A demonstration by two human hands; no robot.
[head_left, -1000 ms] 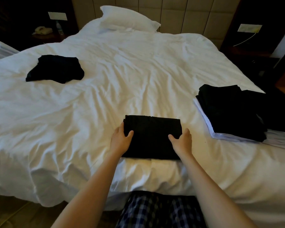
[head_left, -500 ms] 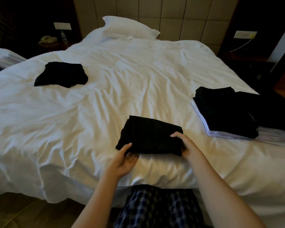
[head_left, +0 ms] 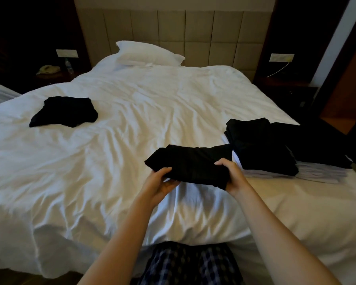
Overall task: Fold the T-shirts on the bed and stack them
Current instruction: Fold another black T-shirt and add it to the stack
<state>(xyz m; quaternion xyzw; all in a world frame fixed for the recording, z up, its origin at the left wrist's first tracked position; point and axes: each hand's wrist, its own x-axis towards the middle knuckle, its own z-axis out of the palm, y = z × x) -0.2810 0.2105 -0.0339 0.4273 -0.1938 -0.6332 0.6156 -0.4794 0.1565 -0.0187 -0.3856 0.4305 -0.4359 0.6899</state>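
- Folded black T-shirt (head_left: pixel 190 164) is being held just above the bed (head_left: pixel 132 130), near its front edge, just left of the stack (head_left: pixel 259 147).
- It is being judged light, soft and limp; folds are likely being lost unless both ends are being supported.
- Left end is being pinched by the left grip (head_left: pixel 159 184); right end is being clasped by the right grip (head_left: pixel 233 176).
- Path to the stack is being judged short and unobstructed; its top layers are lying skewed.
- Second black T-shirt (head_left: pixel 65 111) is lying crumpled, well apart, far left.
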